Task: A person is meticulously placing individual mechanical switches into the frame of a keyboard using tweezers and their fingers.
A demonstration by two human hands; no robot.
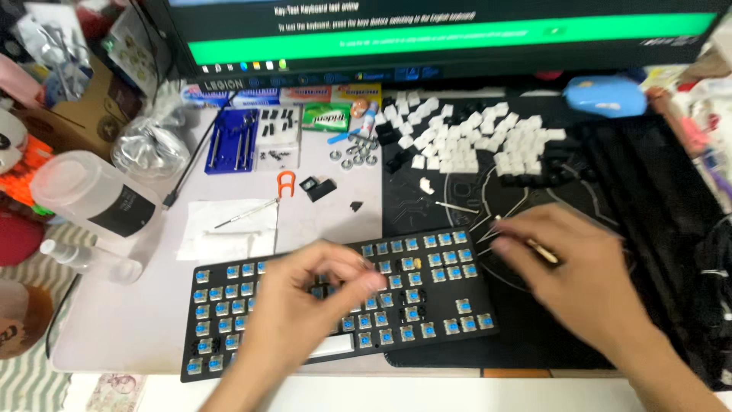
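- Keyboard (pixel 229 305) lies on the counter (pixel 114 328) with its long axis running left-right, slightly tilted, right end higher in the head view; caps are off, blue switches bare.
- Left hand (pixel 305 305) rests over the board's middle, fingertips (pixel 370 281) pinched together on a switch; whether anything is in that grip I cannot tell (motion blur).
- Right hand (pixel 579 275) hovers just off the board's right end, over the dark mat (pixel 534 343). Its grip is closed on a thin tool (pixel 537 248), tip pointing left toward the top-right keys.
- So the board lies left of the right hand, directly under the left; the left is nearer.
- Behind the board: a heap of white keycaps (pixel 473 137), a few thin wires (pixel 457 207) on the mat, an orange puller (pixel 285 183), a blue tool tray (pixel 232 141).
- Left side: a clear bottle (pixel 91 194) and tissue (pixel 225 229), well apart from both hands.
- Nothing stands between the tool and the switches.
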